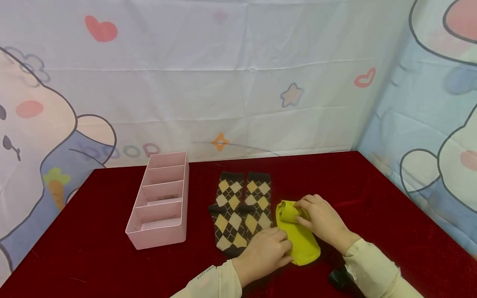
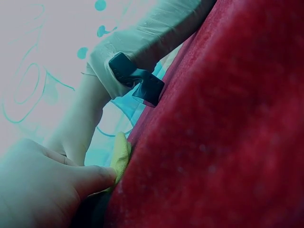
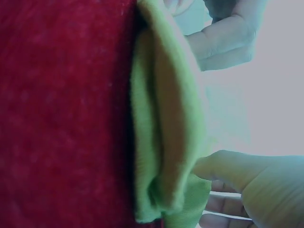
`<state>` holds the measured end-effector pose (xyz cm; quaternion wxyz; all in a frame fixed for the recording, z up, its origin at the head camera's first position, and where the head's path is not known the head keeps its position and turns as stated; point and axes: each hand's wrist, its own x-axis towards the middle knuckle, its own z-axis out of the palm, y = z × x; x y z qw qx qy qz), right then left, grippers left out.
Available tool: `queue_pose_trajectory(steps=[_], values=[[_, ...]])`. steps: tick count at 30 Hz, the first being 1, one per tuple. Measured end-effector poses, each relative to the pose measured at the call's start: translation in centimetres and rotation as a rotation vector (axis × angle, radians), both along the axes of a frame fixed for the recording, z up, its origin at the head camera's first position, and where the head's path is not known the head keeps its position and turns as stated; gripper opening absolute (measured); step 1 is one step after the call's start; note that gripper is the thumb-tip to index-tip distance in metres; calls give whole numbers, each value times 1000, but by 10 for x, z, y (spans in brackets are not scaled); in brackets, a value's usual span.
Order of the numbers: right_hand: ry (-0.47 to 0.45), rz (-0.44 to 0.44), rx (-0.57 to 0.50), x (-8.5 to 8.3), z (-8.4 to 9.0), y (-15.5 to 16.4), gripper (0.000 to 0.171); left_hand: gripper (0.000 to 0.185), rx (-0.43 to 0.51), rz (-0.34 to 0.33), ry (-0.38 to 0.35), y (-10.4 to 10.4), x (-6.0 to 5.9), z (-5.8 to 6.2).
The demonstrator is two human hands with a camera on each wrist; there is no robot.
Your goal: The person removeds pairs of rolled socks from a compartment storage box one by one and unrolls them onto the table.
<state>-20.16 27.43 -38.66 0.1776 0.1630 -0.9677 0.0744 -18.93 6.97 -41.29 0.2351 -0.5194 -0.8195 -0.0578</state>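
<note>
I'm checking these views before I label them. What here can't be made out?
- Yellow sock: whether it is one sock or a pair; the right hand and left hand cover parts of it in the head view.
- Pink organizer: contents of its compartments, too small and faint in the head view.
- Argyle socks: absent from both wrist views.
- Left wrist view: the sock is mostly hidden behind the hand.

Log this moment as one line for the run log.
left hand: pressing yellow sock | right hand: rolling its far end | argyle socks: flat beside it | pink divider box: left, apart
</note>
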Motion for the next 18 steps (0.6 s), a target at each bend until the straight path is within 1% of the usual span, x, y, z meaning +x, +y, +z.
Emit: queue_pose_trajectory(steps=[9, 13, 18], values=[[-32, 11, 9, -2, -8, 5, 43, 17, 8, -7, -16, -1, 0, -2], [-29, 8, 16, -4, -9, 6, 44, 17, 9, -6, -31, -2, 0, -4], [-19, -20, -10, -6, -7, 8, 44, 17, 12, -8, -38, 0, -1, -3]])
